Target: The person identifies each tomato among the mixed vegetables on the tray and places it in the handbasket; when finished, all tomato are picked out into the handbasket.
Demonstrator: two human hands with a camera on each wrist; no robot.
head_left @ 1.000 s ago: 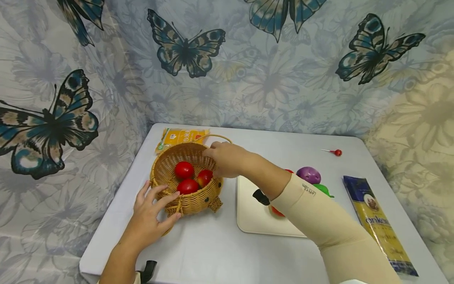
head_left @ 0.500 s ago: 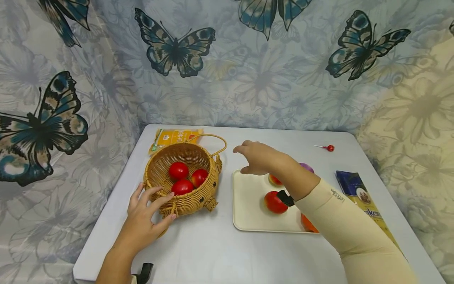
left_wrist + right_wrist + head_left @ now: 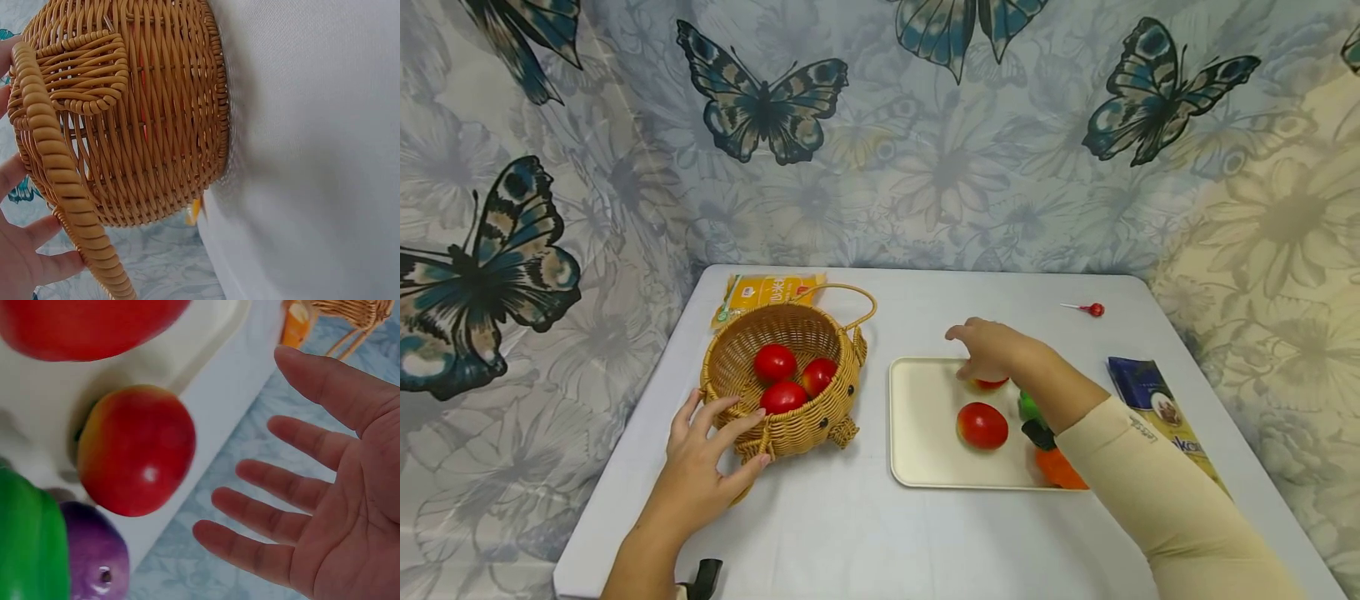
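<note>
My left hand (image 3: 700, 467) rests at the near left rim of a wicker basket (image 3: 808, 427), with its fingers spread and fingertips touching rim and handle. Three red fruits (image 3: 775, 362) lie in the basket. My right hand (image 3: 992, 350) hovers over the back of a cream tray (image 3: 917, 462) and holds nothing. In the right wrist view its fingers are stretched out beside a red-and-yellow apple-like fruit (image 3: 140, 450), apart from it. A larger red fruit (image 3: 982, 426) lies mid-tray. An orange fruit (image 3: 1060, 469) and a green pepper-like piece (image 3: 1030, 408) are partly hidden by my right arm.
A purple round piece (image 3: 94, 550) sits beside the green one. Behind the basket lies a yellow packet (image 3: 767, 290). A red lollipop (image 3: 1096, 309) is at the back right. A blue-and-yellow packet (image 3: 1161, 408) lies along the right side, partly under my sleeve.
My right hand has left the basket and moved right to above the tray, uncovering the basket's handle. My left hand stays at the basket rim. The view has shifted slightly.
</note>
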